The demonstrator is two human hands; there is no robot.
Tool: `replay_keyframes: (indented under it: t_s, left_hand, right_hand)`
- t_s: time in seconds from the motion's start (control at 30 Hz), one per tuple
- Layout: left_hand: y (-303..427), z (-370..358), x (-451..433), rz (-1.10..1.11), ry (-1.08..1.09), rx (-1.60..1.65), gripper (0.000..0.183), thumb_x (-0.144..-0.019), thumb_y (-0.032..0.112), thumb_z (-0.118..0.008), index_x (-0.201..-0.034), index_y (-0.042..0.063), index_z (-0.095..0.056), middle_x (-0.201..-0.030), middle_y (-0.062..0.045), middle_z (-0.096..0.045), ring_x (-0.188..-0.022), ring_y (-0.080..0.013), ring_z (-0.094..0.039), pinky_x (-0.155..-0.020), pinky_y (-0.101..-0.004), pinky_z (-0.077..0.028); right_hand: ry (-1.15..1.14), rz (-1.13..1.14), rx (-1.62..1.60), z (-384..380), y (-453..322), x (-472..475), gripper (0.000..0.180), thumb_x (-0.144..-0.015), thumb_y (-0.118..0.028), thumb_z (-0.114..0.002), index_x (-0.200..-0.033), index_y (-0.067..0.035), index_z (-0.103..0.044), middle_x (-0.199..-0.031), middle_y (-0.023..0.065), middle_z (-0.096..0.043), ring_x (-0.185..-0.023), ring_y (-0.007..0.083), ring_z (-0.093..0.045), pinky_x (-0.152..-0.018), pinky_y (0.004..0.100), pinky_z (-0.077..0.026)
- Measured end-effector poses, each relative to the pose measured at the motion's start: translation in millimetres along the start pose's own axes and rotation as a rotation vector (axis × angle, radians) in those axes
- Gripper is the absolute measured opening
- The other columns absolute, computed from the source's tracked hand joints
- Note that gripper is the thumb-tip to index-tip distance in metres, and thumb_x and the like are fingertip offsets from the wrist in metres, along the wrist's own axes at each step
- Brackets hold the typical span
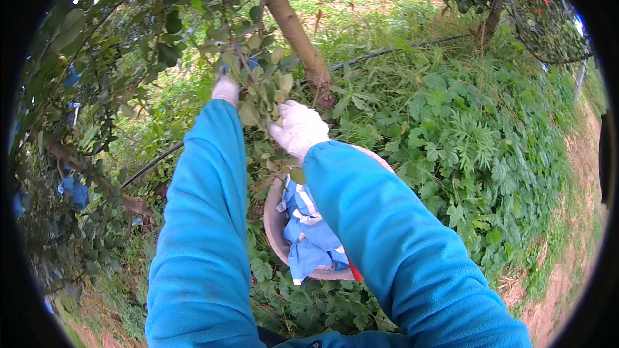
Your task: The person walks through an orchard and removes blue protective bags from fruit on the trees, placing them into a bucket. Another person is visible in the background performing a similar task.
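My right hand (301,128), in a white knit glove, is curled around a hanging leafy branch (261,84), with a leaf between thumb and fingers. Higher up and to the left, my left hand (226,89), also gloved, reaches into the foliage. Leaves cover its fingers, so its grip is hidden. Beside it, a blue paper bag (252,62) shows in part among the leaves. Below my hands stands a round basket (274,222) holding several crumpled blue paper bags (309,237) with white edges. My right sleeve hides part of the basket.
A slanting tree trunk (295,29) rises just beyond my hands. A black hose (367,58) runs low behind it. More blue bags (73,191) hang in foliage at the left. Dense weeds (449,145) cover the ground at right, and another tree (491,9) stands farther back.
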State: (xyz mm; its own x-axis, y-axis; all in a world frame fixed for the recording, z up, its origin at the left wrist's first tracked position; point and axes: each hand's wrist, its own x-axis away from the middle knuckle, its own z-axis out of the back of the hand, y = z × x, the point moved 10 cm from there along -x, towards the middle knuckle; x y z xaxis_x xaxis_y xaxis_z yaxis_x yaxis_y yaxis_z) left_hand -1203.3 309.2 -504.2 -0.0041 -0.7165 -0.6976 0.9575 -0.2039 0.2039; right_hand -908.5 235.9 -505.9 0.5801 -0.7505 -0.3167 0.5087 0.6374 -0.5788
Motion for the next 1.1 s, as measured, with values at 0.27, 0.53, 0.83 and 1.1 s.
replay_keyframes:
  t_s: [0.27, 0.53, 0.83, 1.1]
  left_hand:
    - [-55, -1, -41, 0.559, -0.124, -0.189, 0.039, -0.102, 0.034, -0.061, -0.127, 0.006, -0.069, -0.118, -0.018, -0.073, -0.109, -0.0397, -0.069, -0.094, -0.0428, -0.056]
    - [52, 78, -47, 0.224, -0.312, -0.977, 0.034, -0.097, 0.047, -0.065, -0.114, 0.019, -0.077, -0.111, -0.012, -0.076, -0.105, -0.0336, -0.074, -0.086, -0.0447, -0.059]
    - [42, 105, 160, 0.880, 0.424, 0.670, 0.089, -0.087, 0.012, -0.084, -0.161, 0.008, -0.034, -0.137, -0.015, -0.062, -0.123, -0.0302, -0.064, -0.106, -0.0448, -0.055]
    - [164, 168, 233, 0.566, 0.318, 1.349, 0.070, -0.093, 0.025, -0.078, -0.149, -0.001, -0.045, -0.143, -0.024, -0.061, -0.134, -0.0391, -0.060, -0.110, -0.0549, -0.055]
  right_hand:
    - [-0.076, 0.034, 0.053, -5, 1, -3, 0.046, -0.094, -0.045, -0.070, -0.120, -0.008, -0.071, -0.120, 0.0134, -0.069, -0.115, 0.0340, -0.069, -0.096, 0.0476, -0.058]
    - [-0.109, 0.033, 0.106, -9, 0, -5, 0.046, -0.094, -0.044, -0.073, -0.123, -0.009, -0.069, -0.121, 0.0132, -0.069, -0.115, 0.0328, -0.069, -0.096, 0.0483, -0.058]
    - [-0.112, 0.189, 0.125, -10, -17, 12, 0.053, -0.098, -0.046, -0.068, -0.135, -0.009, -0.057, -0.122, 0.0164, -0.068, -0.112, 0.0353, -0.071, -0.090, 0.0504, -0.058]
    - [-0.249, 0.029, 0.221, -1, -6, 31, 0.054, -0.098, -0.030, -0.061, -0.151, -0.028, -0.051, -0.121, 0.0190, -0.073, -0.107, 0.0410, -0.073, -0.093, 0.0512, -0.059]
